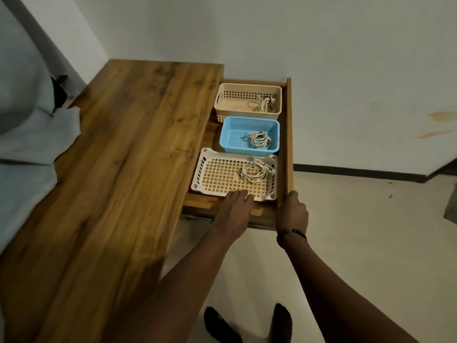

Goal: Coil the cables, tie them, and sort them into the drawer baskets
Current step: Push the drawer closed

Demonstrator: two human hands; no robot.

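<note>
Two hands reaching | left hand [234, 211] flat on drawer [288, 134] | right hand [292, 214] gripping corner

Pale walls [321, 45], stained at right; light floor [358, 243], dark skirting [346, 170]; wooden desk [123, 157]; dim light.

The wooden drawer [288, 144] stands pulled open, its near end under the left hand [235, 211] and its outer front panel gripped at the corner by the right hand [293, 214]. Just beyond the left fingertips sits a shallow white grid basket [215, 174] holding a pale coiled cable [256, 170] toward its right side. Farther from the hands comes a blue mesh basket [235, 129] with a second coiled cable [258, 139], then a deeper beige slotted basket [232, 97], farthest away, with a third coiled cable [265, 103] against its right wall.
</note>
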